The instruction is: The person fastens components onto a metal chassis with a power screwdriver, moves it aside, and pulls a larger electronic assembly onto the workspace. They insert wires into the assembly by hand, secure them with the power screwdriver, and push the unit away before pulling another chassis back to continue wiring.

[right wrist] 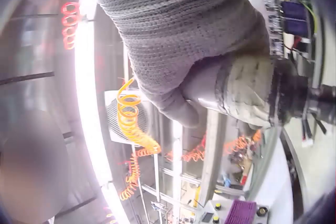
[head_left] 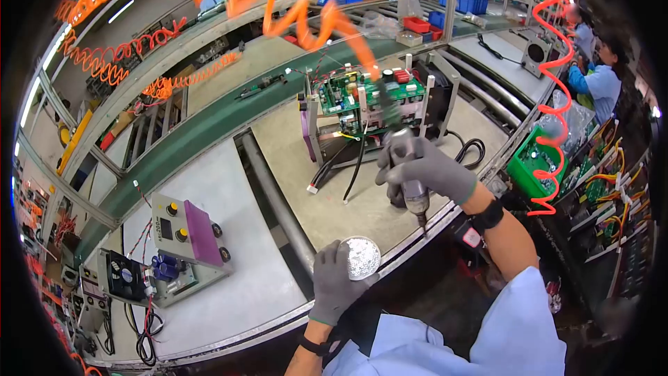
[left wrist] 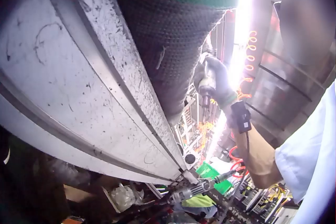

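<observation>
My gloved right hand (head_left: 438, 167) grips a pneumatic screwdriver (head_left: 416, 195), its bit pointing down over the bench's front edge. The right wrist view shows the glove wrapped round the screwdriver body (right wrist: 252, 90). With my gloved left hand (head_left: 335, 284) I hold a round dish (head_left: 378, 259) of small shiny screws by its side, at the bench edge. In the left wrist view the glove (left wrist: 163, 40) hides the dish. Beyond both hands stands an open-framed unit with a green circuit board (head_left: 337, 97), loose leads hanging toward me.
Left on the bench is another unit with a purple panel (head_left: 202, 233) and a fan (head_left: 124, 275). An orange coiled hose (head_left: 299, 24) hangs overhead; a red one (head_left: 550, 69) hangs right, near a green bin (head_left: 518, 167). Another person (head_left: 602, 87) is at far right.
</observation>
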Motion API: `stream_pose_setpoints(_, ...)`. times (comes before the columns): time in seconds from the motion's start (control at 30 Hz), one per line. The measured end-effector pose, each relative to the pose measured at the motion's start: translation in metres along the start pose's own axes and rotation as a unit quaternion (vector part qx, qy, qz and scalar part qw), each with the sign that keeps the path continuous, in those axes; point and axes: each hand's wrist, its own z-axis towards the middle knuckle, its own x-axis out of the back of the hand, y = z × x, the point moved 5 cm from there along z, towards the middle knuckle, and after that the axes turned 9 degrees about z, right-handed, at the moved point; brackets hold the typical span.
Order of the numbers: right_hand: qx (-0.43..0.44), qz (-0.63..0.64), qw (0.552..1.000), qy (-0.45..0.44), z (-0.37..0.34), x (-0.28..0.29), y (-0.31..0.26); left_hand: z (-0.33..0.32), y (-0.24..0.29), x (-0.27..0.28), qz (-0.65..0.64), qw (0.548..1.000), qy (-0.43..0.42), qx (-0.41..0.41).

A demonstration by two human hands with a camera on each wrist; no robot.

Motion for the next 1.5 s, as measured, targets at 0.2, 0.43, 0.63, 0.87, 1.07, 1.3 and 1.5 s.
stream_pose_setpoints(0.2, 0.314, -0.151, 0.924, 0.16, 0.044, 0.023, 0.026, -0.001, -0.002, -0.003, 0.001, 1.0, -0.003, 0.001)
stream_pose_setpoints(0.43, 0.437, -0.036, 0.864, 0.249, 0.113, 0.041, 0.025, 0.001, -0.001, -0.002, 0.005, 1.0, -0.022, 0.015)
stream_pose_setpoints(0.63, 0.451, -0.038, 0.855, 0.252, 0.136, 0.032, 0.039, 0.003, -0.003, -0.005, 0.005, 1.0, -0.023, 0.015)
stream_pose_setpoints(0.87, 0.472, -0.126, 0.823, 0.289, 0.142, 0.036, 0.048, 0.007, -0.002, 0.002, 0.002, 1.0, -0.015, 0.011)
stream_pose_setpoints(1.07, 0.448, -0.014, 0.851, 0.272, 0.131, 0.029, 0.044, 0.007, -0.006, 0.001, -0.006, 1.0, -0.02, 0.014)
stream_pose_setpoints(1.3, 0.465, -0.045, 0.839, 0.279, 0.131, 0.028, 0.044, 0.007, -0.009, -0.003, -0.005, 0.999, -0.043, 0.028)
stream_pose_setpoints(1.5, 0.474, -0.082, 0.83, 0.28, 0.136, 0.025, 0.047, 0.007, -0.011, -0.003, -0.014, 0.998, -0.051, 0.032)
